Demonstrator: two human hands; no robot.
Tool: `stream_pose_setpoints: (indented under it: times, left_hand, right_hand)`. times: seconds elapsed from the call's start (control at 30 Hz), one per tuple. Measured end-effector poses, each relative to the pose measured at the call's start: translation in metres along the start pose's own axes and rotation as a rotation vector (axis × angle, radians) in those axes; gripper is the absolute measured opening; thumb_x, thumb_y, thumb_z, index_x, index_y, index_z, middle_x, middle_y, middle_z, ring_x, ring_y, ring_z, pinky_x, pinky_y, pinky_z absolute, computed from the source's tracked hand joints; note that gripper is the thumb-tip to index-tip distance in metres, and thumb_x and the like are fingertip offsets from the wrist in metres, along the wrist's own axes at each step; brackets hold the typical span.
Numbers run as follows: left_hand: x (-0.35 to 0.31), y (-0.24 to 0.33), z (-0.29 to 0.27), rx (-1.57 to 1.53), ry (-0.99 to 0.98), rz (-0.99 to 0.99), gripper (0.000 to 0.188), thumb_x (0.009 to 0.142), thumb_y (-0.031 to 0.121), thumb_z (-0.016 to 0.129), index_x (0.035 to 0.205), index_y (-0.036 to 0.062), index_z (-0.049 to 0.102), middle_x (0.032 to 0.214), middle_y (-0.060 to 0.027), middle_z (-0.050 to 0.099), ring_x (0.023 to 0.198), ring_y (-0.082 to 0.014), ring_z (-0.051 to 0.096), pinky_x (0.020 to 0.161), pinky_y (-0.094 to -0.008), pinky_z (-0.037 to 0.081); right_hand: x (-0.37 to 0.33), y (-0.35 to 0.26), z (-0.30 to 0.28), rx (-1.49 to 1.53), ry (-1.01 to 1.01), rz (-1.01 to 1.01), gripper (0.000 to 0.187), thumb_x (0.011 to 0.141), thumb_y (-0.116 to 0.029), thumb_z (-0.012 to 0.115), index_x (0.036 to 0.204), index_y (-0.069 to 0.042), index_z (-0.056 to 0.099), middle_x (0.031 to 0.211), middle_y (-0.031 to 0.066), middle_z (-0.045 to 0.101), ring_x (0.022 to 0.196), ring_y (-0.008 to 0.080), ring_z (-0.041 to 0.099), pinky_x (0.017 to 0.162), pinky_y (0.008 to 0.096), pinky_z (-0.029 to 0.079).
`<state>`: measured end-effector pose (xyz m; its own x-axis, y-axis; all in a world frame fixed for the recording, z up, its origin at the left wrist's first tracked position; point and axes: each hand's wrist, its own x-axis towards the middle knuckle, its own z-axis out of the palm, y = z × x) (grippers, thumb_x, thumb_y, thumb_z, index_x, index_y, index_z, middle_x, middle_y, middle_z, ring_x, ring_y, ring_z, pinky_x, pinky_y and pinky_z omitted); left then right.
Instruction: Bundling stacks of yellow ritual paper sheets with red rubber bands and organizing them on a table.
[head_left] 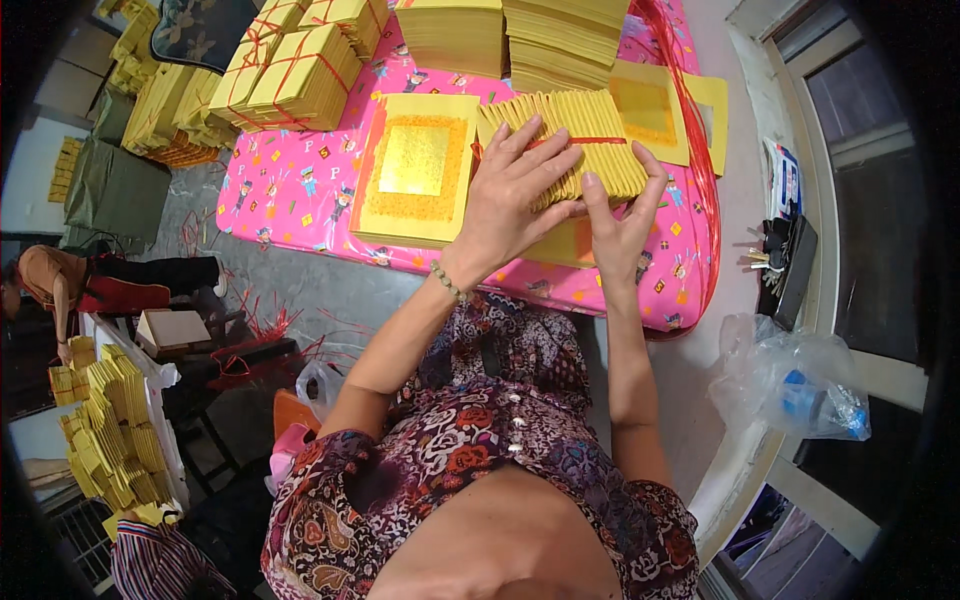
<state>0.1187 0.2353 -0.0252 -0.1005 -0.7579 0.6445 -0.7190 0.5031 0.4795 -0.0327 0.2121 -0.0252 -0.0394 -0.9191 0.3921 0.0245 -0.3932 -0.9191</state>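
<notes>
A bundle of folded yellow paper [595, 110], fanned in many narrow folds with a red string across its middle, lies on the pink table. My left hand [515, 195] grips it from the left, its fingers stretched over the top and its thumb along the near side. At the right end, my right hand [622, 225] holds the near corner between thumb and forefinger. Just left of the bundle is a flat stack of yellow paper sheets [370, 215] with a gold square on the top one. More sheets [655, 110] lie beneath and beyond the bundle's right side.
Tied yellow paper bundles [300, 80] and tall paper stacks [450, 40] stand at the back. Red strings [703, 200] hang over the table's right edge. A plastic bag with a bottle [800, 400] is at right. At left, another person [60, 285] reaches toward piled yellow bundles [115, 420].
</notes>
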Motion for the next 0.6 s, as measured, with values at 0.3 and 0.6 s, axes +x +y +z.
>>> stream_pose_setpoints:
  times: [0.3,0.6]
  left_hand:
    - [-0.003,0.005,0.004,-0.022,0.039,0.008,0.054,0.072,0.023,0.080,0.123,0.0142,0.065,0.128,-0.0048,0.062,0.125,-0.0282,0.053,0.110,-0.0489,0.034]
    - [0.017,-0.007,-0.016,-0.161,0.062,-0.022,0.048,0.072,0.021,0.081,0.117,0.0107,0.068,0.115,-0.0099,0.068,0.104,-0.0264,0.064,0.090,-0.0392,0.048]
  right_hand:
    - [0.002,0.010,-0.002,-0.039,0.006,0.029,0.056,0.083,-0.012,0.072,0.127,0.001,0.039,0.115,0.0124,0.050,0.102,0.0179,0.054,0.086,0.0320,0.048]
    - [0.001,0.015,-0.002,-0.146,0.019,-0.071,0.056,0.084,-0.013,0.072,0.127,0.002,0.040,0.115,0.0127,0.049,0.103,0.0180,0.052,0.089,0.0329,0.046]
